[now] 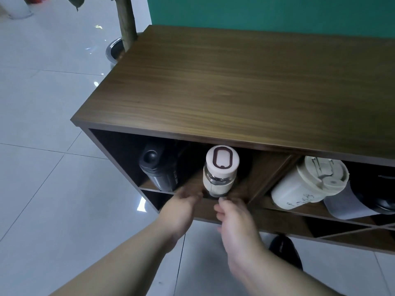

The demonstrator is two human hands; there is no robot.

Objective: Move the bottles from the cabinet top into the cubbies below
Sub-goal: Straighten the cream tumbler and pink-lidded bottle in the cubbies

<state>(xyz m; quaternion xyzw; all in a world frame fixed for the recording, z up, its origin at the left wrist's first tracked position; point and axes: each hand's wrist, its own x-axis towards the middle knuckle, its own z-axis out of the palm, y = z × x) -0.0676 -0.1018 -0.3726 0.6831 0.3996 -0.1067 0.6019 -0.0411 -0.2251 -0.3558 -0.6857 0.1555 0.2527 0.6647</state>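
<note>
Two bare hands reach toward the walnut-grained cabinet — its flat top is bare. Four vessels show in its upper cubbies. In the left cubby a matte black bottle and a glass bottle with a cream cap and cream sleeve stand with long axes upright, caps toward the camera. In the cubby to the right a cream lidded tumbler leans beside a grey-and-black container. The left hand and right hand sit at the glass bottle's base; blur hides whether the fingers touch it.
</note>
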